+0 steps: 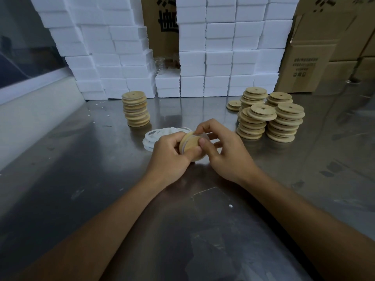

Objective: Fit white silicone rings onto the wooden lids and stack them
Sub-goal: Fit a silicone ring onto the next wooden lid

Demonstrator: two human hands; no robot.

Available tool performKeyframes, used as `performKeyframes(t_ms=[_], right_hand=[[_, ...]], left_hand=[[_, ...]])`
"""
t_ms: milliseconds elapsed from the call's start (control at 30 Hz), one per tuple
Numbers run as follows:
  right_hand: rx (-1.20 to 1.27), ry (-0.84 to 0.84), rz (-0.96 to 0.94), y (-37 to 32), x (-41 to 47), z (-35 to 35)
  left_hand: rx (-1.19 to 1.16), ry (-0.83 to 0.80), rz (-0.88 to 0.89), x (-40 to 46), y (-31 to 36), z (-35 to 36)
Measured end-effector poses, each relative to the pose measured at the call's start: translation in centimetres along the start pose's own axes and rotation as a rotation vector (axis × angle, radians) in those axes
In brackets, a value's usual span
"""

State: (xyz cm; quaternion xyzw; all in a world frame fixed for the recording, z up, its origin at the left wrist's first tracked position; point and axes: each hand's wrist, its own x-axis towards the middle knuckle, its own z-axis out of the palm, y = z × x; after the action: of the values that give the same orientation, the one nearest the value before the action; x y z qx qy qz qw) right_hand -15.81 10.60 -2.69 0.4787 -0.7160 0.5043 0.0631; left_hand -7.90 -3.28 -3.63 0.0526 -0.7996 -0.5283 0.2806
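i see my left hand (170, 153) and right hand (221, 147) both gripping one wooden lid (190, 148) above the near middle of the steel table (81, 179), fingers curled round its rim; a silicone ring (199, 135) seems partly seated there. loose rings (160, 134) lie just left, lid stacks (269, 116) far right.

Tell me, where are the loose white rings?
In the head view the white rings lie piled on the metal table, just left of the hands, in front of the single lid stack.

One round wooden lid (189, 148) is tilted on edge mid-table, a thin white ring (200, 135) partly round it — loose white rings (162, 134) piled just behind.
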Motion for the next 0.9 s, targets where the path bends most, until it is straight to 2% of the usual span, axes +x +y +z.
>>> performKeyframes(t_ms=[133, 300, 467, 600, 767, 900], right_hand=[[-0.003, 0.051, 0.003, -0.1, 0.0, 0.2], [-0.03, 0.199, -0.006, -0.4, -0.2, 0.4], [-0.016, 0.29, 0.019, -0.9, -0.1, 0.9], [0.028, 0.275, 0.074, -0.9, -0.2, 1.0], [0.07, 0.301, 0.082, -0.9, -0.1, 1.0], [0.188, 0.315, 0.148, -1.0, 0.0, 1.2]], left_hand=[[0.198, 0.056, 0.12, -0.2, 0.1, 0.0], [0.479, 0.17, 0.426, -0.5, 0.7, 0.1], [0.562, 0.26, 0.465, -0.6, 1.2, 0.1], [0.546, 0.271, 0.399, -0.5, 1.3, 0.3], [0.414, 0.289, 0.09, -0.1, 0.8, 0.2], [0.272, 0.235, -0.053, 0.3, 0.6, 0.2]])
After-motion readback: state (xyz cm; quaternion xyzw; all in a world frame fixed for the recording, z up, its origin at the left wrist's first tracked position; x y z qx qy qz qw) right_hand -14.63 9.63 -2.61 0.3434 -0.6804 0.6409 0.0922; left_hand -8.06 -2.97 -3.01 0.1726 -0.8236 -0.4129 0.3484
